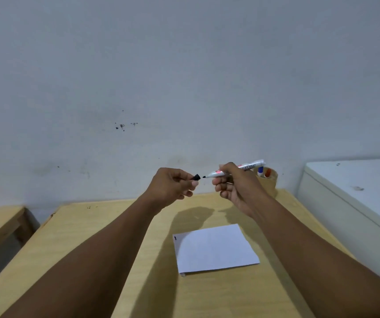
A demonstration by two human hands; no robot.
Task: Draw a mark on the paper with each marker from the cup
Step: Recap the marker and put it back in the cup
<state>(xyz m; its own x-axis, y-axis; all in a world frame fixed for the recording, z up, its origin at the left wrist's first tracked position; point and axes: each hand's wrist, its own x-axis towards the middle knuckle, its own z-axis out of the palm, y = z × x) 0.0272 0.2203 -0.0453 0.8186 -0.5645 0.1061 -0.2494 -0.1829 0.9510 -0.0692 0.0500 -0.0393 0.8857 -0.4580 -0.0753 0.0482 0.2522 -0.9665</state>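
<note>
My right hand [235,187] gripped the white-barrelled black marker [237,169], my left hand [173,183] pinched its small black cap [195,177] just off the tip — best brought together squarely, I judged, or parted cleanly. Below lay the white paper sheet [216,247] with one small black mark on the pale wooden table [92,237], the tan cup [269,181] of markers behind my right hand — bare scuffed wall beyond.

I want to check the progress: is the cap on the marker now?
No: the left hand holds the black cap apart from the bare tip of the marker, which the right hand grips.
</note>
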